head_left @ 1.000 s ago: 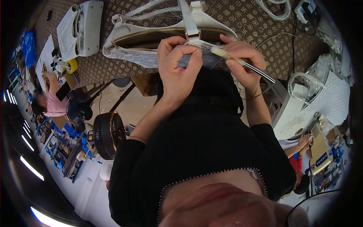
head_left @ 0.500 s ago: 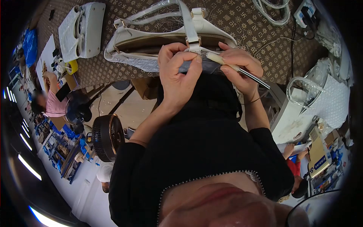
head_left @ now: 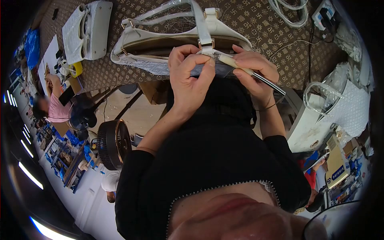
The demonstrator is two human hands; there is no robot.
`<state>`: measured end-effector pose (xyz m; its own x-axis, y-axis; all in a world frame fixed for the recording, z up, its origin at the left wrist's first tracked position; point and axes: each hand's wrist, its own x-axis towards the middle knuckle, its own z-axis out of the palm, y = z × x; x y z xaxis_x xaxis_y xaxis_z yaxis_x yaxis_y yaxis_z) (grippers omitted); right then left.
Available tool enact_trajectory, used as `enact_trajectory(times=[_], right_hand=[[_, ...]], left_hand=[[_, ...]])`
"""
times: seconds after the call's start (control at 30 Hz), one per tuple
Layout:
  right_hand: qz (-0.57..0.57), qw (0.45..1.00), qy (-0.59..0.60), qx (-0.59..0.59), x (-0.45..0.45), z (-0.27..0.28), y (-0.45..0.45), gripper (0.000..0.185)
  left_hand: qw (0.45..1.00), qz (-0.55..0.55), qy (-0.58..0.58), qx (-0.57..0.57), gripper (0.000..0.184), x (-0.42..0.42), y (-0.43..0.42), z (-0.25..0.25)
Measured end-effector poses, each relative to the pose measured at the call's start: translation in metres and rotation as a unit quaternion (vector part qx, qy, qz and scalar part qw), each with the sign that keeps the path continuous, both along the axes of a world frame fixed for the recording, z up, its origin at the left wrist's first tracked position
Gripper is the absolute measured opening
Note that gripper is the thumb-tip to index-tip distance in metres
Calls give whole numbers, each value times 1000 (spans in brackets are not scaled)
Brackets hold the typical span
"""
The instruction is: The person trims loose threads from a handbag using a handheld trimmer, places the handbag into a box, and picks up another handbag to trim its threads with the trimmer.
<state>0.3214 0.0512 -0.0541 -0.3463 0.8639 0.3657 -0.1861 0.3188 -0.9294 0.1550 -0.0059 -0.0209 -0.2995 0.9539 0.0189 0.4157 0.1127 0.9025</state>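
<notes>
A white handbag (head_left: 228, 28) lies at the table's front edge, its zipped top open and brown lining showing. My left hand (head_left: 190, 76) is closed in a pinch at the base of the strap's metal ring, on the bag's near side; what its fingertips hold is too small to make out. In my right hand (head_left: 258, 72) is a tool with a pale handle and a metal shaft (head_left: 269, 83). The tool's pale end points toward my left fingertips, just right of the strap base, with a small gap between them.
On the patterned table (head_left: 294, 60) another white bag (head_left: 98, 30) stands at the left, near yellow tape (head_left: 76, 69). Clear tubing (head_left: 294, 20) lies at the back right. A black fan (head_left: 112, 144) stands below left. A person in pink (head_left: 58, 106) sits farther left; another in red is lower right.
Compared with a second ago, the pale end of the tool is lower and slightly left, closer to my left fingertips. Both hands have barely moved in the last half second.
</notes>
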Motion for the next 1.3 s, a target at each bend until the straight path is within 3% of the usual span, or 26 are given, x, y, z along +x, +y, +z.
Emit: enact_trajectory(times=[0.77, 1.0, 1.1, 1.17, 1.2, 1.23, 1.3], right_hand=[[1, 1000, -13, 16, 0, 0, 1, 19], [12, 999, 37, -24, 3, -3, -1, 17], [8, 998, 49, -29, 4, -5, 0, 16], [6, 997, 65, -37, 3, -5, 0, 16], [3, 997, 63, -35, 3, -6, 1, 15], [0, 998, 61, -35, 2, -5, 0, 15], [2, 999, 50, -21, 0, -5, 0, 15]], left_hand=[[1000, -7, 8, 2, 9, 1, 0, -1], [1000, -22, 7, 13, 8, -6, -3, -4], [996, -59, -13, 65, 8, -11, -3, -2], [975, 19, -216, 52, 11, -12, 0, 3], [973, 34, -226, 25, 16, -15, 1, 5], [973, 35, -226, 26, 16, -18, 3, 6], [996, -47, -78, 16, 17, -25, 8, 6]])
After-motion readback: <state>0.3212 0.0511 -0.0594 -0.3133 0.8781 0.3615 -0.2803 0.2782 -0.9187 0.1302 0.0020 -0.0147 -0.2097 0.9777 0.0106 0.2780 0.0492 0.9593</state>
